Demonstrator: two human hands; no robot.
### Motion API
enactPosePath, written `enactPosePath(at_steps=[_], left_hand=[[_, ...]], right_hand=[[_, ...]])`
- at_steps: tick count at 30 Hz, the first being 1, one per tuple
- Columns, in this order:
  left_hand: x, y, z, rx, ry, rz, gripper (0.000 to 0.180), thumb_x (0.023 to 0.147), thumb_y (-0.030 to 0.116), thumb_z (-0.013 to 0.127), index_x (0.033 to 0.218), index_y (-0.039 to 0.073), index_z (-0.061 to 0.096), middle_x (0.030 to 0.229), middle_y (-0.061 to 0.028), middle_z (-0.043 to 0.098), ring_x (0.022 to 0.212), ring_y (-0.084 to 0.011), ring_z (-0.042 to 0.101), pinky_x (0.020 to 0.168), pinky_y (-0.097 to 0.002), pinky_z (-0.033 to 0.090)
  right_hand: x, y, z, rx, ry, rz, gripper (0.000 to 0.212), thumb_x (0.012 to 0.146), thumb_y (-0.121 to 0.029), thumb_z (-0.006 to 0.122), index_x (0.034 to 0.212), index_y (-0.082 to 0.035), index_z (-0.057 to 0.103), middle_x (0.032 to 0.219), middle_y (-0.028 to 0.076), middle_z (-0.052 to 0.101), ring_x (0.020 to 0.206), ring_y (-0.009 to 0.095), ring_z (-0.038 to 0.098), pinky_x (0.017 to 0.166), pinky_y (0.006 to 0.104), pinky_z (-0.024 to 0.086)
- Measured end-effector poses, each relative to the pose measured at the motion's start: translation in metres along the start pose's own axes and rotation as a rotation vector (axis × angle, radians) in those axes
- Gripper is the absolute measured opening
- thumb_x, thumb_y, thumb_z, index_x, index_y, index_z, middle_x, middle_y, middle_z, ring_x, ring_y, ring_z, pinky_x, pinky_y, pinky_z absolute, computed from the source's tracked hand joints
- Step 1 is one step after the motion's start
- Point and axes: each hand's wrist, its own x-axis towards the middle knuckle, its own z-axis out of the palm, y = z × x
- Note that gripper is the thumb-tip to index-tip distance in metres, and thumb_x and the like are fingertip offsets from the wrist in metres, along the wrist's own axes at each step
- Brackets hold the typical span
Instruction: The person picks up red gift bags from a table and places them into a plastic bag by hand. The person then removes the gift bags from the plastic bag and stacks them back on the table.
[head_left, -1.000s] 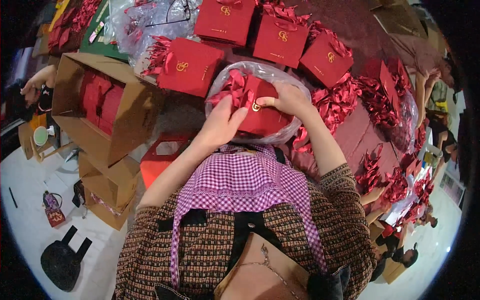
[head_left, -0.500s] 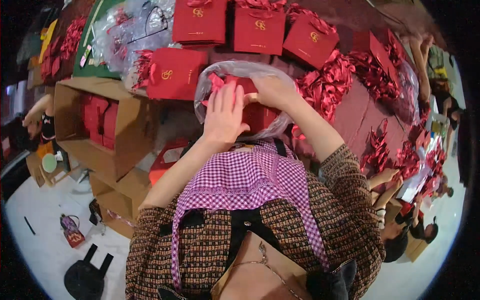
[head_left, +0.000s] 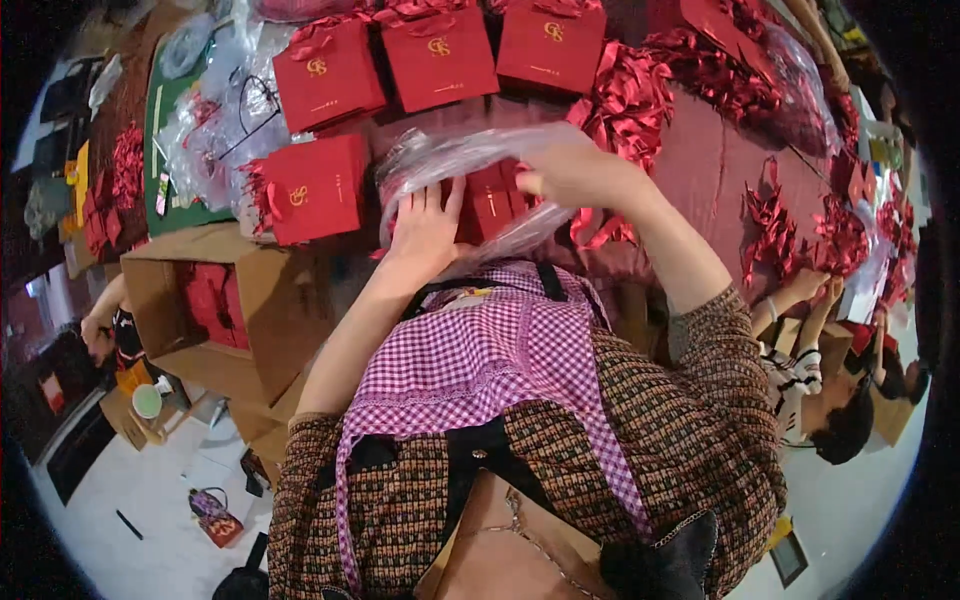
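Observation:
A clear plastic bag (head_left: 545, 235) lies at the table's near edge, its mouth spread around a stack of red paper gift bags (head_left: 493, 207). My left hand (head_left: 425, 235) reaches into that mouth with fingers stretched, at the left end of the stack; its fingertips are partly behind the film. At the right side of the mouth, my right hand (head_left: 585, 175) has its fingers curled and pinches the plastic rim. Just left of the plastic bag sits another stack of red gift bags (head_left: 315, 190) with ribbon handles.
More red gift bags (head_left: 440, 60) line the far side, with loose red ribbons (head_left: 625, 105) to their right. Crumpled plastic film (head_left: 215, 130) lies at left. An open cardboard box (head_left: 285, 320) holding red bags stands left of me. Another person's hands (head_left: 805, 290) work at right.
My right hand has come out of the bag's mouth to its right rim, drawing the film over. My left hand has shifted slightly left. The whole view has turned somewhat.

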Motion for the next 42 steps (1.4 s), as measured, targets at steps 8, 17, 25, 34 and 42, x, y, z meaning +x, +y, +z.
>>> enactPosePath(at_steps=[8, 17, 25, 34, 42], left_hand=[[0.007, -0.003, -0.001, 0.087, -0.235, -0.032, 0.105, 0.067, 0.058, 0.071, 0.143, 0.000, 0.028, 0.146, -0.0309, 0.022, 0.134, -0.0449, 0.026, 0.107, -0.0521, 0.024], [-0.001, -0.002, -0.008, -0.043, -0.113, -0.052, 0.109, 0.058, 0.057, 0.078, 0.141, 0.003, 0.032, 0.146, -0.0338, 0.020, 0.134, -0.0457, 0.027, 0.107, -0.0524, 0.024], [-0.012, 0.002, -0.003, -0.018, -0.093, -0.095, 0.111, 0.055, 0.057, 0.078, 0.140, 0.002, 0.032, 0.144, -0.0346, 0.022, 0.131, -0.0469, 0.029, 0.103, -0.0553, 0.027], [-0.003, -0.010, 0.029, 0.008, -0.291, -0.113, 0.117, 0.063, 0.056, 0.075, 0.147, 0.003, 0.015, 0.148, -0.0361, -0.002, 0.137, -0.0542, -0.003, 0.110, -0.0622, 0.005], [0.008, -0.007, 0.025, 0.002, -0.394, -0.142, 0.118, 0.066, 0.060, 0.071, 0.147, -0.001, 0.011, 0.145, -0.0406, -0.006, 0.136, -0.0566, -0.005, 0.111, -0.0598, 0.007]], right_hand=[[-0.064, -0.040, 0.019, 0.018, -0.525, 0.070, 0.034, 0.080, -0.031, 0.065, 0.081, 0.002, 0.069, 0.081, 0.020, 0.067, 0.080, 0.037, 0.065, 0.071, 0.0471, 0.050], [-0.047, -0.034, 0.038, 0.427, 0.003, 0.383, 0.052, 0.089, -0.037, 0.057, 0.114, 0.008, 0.051, 0.106, 0.032, 0.058, 0.103, 0.044, 0.055, 0.089, 0.0461, 0.042], [-0.021, -0.042, 0.097, 0.252, 0.273, 0.407, 0.068, 0.089, -0.032, 0.057, 0.134, 0.012, 0.030, 0.131, 0.035, 0.042, 0.126, 0.047, 0.037, 0.106, 0.0473, 0.030], [-0.024, -0.057, 0.064, 0.196, -0.081, 0.357, 0.045, 0.090, -0.026, 0.053, 0.115, 0.011, 0.048, 0.102, 0.030, 0.058, 0.099, 0.044, 0.056, 0.087, 0.0486, 0.044], [-0.012, 0.034, 0.017, 0.208, 0.640, 0.166, 0.023, 0.090, -0.016, 0.055, 0.105, 0.000, 0.063, 0.097, 0.021, 0.064, 0.092, 0.038, 0.061, 0.080, 0.0409, 0.049]])
